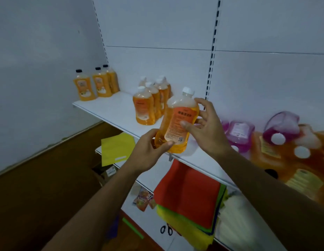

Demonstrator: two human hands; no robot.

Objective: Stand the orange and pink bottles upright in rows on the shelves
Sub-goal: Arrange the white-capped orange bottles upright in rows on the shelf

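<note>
orange bottle [177,124], white-capped and labelled, gripped by left hand [148,151] and right hand [204,127].

Three black-capped orange bottles [84,86] upright at the shelf's left end. Five white-capped orange bottles [145,107] standing in a cluster. One more orange bottle [177,122] held in two hands [208,127]. Two pink bottles [239,132] lying down.

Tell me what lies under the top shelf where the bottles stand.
Under the top shelf lie a yellow sheet, a red sheet on green and yellow sheets, and small packets. The arms hide part of that level.
</note>
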